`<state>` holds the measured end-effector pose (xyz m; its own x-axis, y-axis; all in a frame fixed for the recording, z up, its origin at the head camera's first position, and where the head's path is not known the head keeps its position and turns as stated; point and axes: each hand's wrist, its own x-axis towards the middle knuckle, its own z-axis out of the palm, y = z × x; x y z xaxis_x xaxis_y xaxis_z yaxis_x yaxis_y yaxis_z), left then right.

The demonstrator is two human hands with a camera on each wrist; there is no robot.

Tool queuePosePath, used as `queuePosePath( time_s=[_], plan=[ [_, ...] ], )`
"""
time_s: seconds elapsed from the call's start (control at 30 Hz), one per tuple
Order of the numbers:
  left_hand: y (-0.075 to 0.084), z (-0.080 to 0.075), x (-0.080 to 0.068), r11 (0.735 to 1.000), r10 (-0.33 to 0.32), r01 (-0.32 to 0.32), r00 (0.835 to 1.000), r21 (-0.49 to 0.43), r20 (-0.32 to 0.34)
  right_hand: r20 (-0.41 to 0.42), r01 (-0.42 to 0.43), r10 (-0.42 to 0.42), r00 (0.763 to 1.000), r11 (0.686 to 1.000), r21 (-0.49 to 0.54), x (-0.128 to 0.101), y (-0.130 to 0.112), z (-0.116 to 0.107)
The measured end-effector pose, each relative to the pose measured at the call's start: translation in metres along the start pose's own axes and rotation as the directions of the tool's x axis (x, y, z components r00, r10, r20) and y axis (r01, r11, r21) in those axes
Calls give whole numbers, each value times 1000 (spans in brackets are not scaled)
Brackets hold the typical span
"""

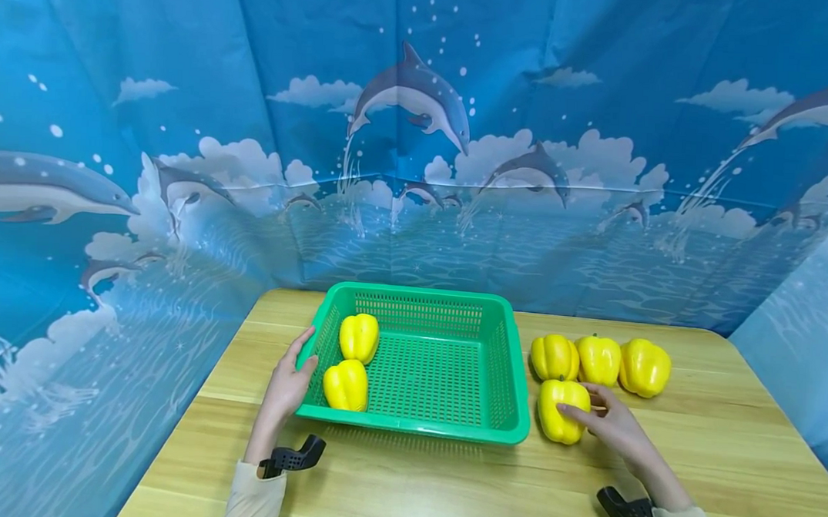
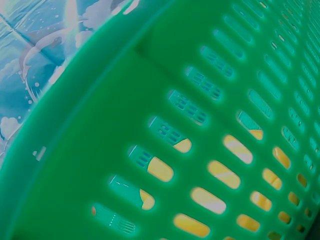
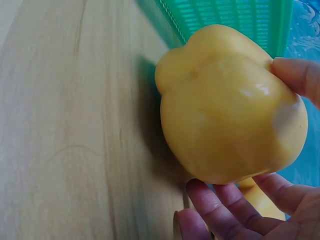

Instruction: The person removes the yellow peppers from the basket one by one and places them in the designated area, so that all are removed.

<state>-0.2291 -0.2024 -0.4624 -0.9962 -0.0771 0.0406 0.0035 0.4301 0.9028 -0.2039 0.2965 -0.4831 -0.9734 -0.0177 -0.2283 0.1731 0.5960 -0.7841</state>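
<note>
My left hand (image 1: pixel 288 384) holds the left rim of a green plastic basket (image 1: pixel 420 427), its thumb and fingers at the edge. Inside the basket, along its left side, lie two yellow bell peppers: an upper pepper (image 1: pixel 359 338) and a lower pepper (image 1: pixel 346 385). Right of the basket, my right hand (image 1: pixel 611 421) grips another yellow bell pepper (image 1: pixel 558 413), thumb on one side and fingers on the other. In the right wrist view this pepper (image 3: pixel 230 110) fills the middle, close over the wooden table. The left wrist view shows the basket's slotted wall (image 2: pixel 100 125), with yellow showing through.
Behind the gripped pepper, three more yellow bell peppers stand in a row: a left one (image 1: pixel 554 357), a middle one (image 1: pixel 598 360) and a right one (image 1: pixel 645 367). A wooden table (image 1: pixel 404 489) carries everything. A blue dolphin-print curtain (image 1: pixel 415 235) hangs behind its back edge.
</note>
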Motion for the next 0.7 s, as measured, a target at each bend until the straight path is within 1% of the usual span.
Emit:
queuePosePath(
  time_s=[0.7],
  plan=[
    [-1,0,0,1000,-7,7,1000,3,5,14,-35,35,999,999,10,0,6,3]
  ],
)
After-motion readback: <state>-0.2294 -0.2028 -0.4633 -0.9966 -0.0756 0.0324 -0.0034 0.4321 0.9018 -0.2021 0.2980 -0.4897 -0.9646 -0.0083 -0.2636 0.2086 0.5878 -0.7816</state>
